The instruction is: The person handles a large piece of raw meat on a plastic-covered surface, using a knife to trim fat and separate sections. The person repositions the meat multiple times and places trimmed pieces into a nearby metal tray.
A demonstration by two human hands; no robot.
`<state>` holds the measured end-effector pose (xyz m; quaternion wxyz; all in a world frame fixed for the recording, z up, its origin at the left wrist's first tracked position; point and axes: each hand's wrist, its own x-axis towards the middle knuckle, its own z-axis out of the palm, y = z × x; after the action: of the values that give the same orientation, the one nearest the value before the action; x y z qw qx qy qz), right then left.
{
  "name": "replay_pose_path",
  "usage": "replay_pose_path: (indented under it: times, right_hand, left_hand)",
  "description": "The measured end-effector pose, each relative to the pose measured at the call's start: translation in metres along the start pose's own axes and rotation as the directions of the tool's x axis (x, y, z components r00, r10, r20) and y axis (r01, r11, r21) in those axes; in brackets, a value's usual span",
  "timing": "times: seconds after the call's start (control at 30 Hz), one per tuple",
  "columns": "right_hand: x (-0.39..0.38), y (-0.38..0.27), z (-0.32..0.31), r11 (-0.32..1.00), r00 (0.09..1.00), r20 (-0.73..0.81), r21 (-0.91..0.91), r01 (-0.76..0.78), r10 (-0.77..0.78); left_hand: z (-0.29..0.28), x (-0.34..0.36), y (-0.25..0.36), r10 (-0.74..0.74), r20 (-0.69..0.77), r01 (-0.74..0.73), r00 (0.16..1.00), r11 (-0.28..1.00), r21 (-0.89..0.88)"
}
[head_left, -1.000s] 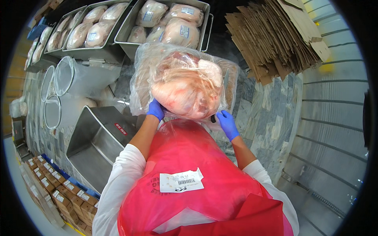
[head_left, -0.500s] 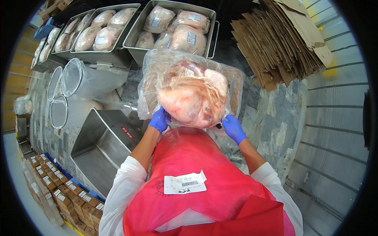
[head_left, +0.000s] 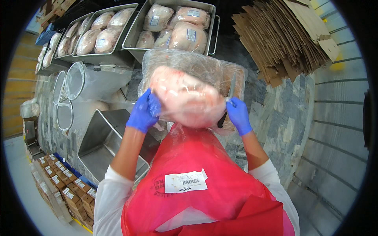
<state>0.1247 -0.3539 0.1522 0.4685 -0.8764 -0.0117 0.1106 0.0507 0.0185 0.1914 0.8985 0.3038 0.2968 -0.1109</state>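
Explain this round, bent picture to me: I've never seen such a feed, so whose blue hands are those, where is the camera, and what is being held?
There is no machine here. The camera sits on a person's head and looks down, and its wide lens bends straight edges toward the rim. The two forearms rising from the lower edge are the person's own, in blue gloves.

The left hand grips the left side of a large clear bag of pale raw meat. The right hand is at the bag's right edge and also holds a knife, blade pointing up along the bag. Below hangs a red plastic apron with a white label.

At the top, metal trays hold more bagged meat. An empty steel tub sits lower left. Flattened cardboard is stacked upper right, and small cartons line the lower left.
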Motion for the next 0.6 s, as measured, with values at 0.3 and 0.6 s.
replay_pose_path:
  times: [0.3,0.6]
  right_hand:
    - [-0.035,-0.028,-0.019,0.981,0.821,0.553,-0.038,0.192,-0.14]
    - [-0.031,-0.117,0.082,0.797,0.442,0.788,0.1,0.595,-0.429]
  left_hand:
    - [-0.071,-0.087,0.002,-0.122,-0.32,0.108,0.939,0.992,-0.062]
    - [-0.116,-0.164,0.013,-0.174,-0.229,0.186,0.958,0.982,0.034]
